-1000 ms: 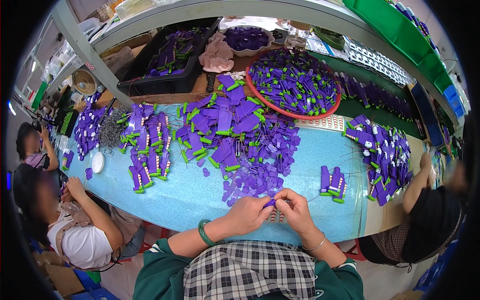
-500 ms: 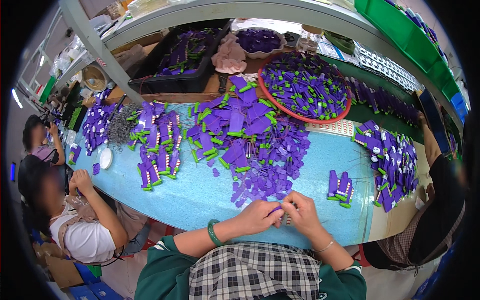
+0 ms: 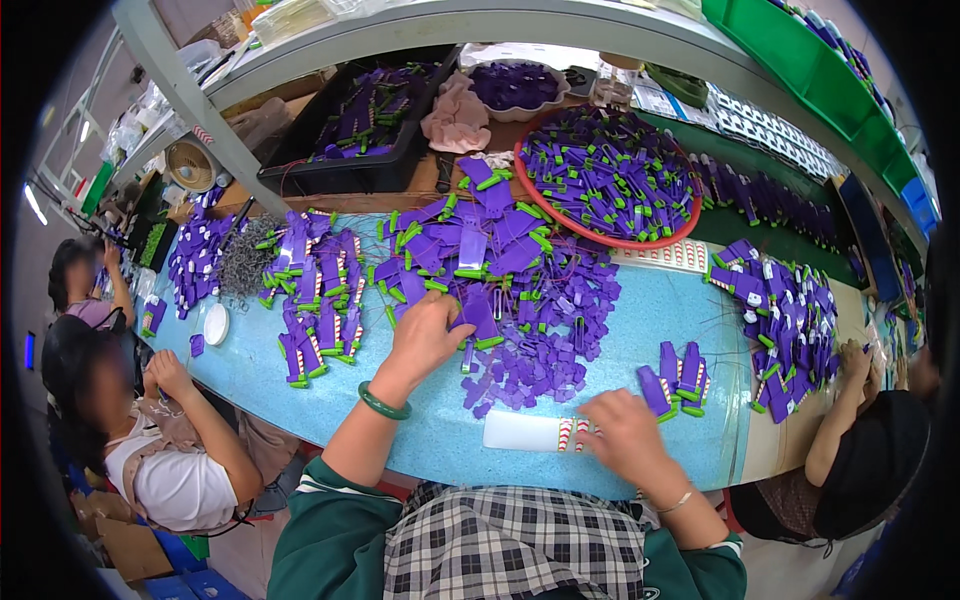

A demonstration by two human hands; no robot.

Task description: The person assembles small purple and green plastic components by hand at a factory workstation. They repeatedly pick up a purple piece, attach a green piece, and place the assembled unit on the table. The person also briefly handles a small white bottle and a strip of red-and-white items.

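My left hand (image 3: 425, 338), a green bangle on its wrist, reaches to the near left side of a heap of purple plastic cases with green ends. Its fingers are closed at the edge of one purple case (image 3: 478, 312), at the thumb and fingertips. My right hand (image 3: 625, 432) is slightly blurred, with fingers apart and nothing seen in them. It hovers over the right end of a white sticker strip (image 3: 520, 432) bearing red-and-white striped stickers. Just right of that hand lies a small group of purple cases (image 3: 688, 370) with striped stickers and green ends.
Small purple pieces (image 3: 540, 370) lie in front of the heap. Behind stands a red-rimmed basket (image 3: 517, 165) of cases, beside a black crate (image 3: 400, 170). More cases (image 3: 785, 330) are piled right. Co-workers sit left (image 3: 165, 450) and right (image 3: 860, 450). A shelf (image 3: 420, 35) spans above.
My hands have parted: the left moved up and left to the heap, the right moved slightly right. The sticker strip now shows. One more case lies in the small group at right.
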